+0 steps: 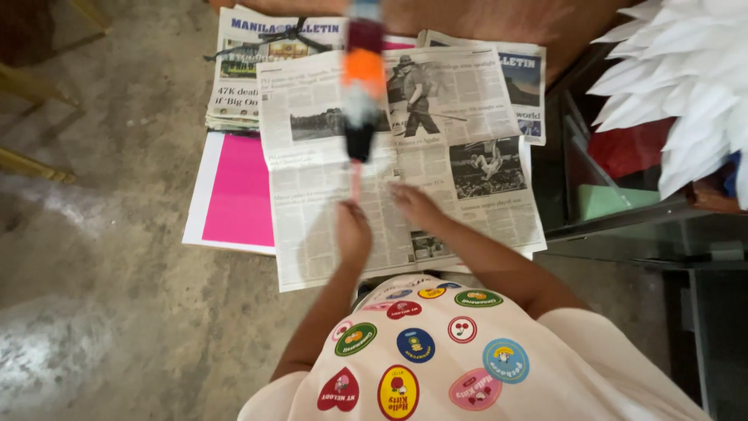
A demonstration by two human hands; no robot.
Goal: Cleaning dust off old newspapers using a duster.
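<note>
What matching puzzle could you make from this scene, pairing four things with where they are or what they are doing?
Things:
1. left hand
2. right hand
3. pink sheet
4. white feathers

Places or states:
A. far right of the picture
B. resting flat on the open newspaper
C. gripping a thin stick with a blurred tuft
D. partly under the newspaper

Pairs: 1-C, 2-B, 3-D, 4-A

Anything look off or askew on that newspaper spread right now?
Nothing spilled or torn. The open newspaper sheet lies slightly skewed over the pink sheet, covering its right part. The left hand holds a thin stick whose multicoloured fluffy duster is motion-blurred; the right hand rests flat on the sheet.
</note>
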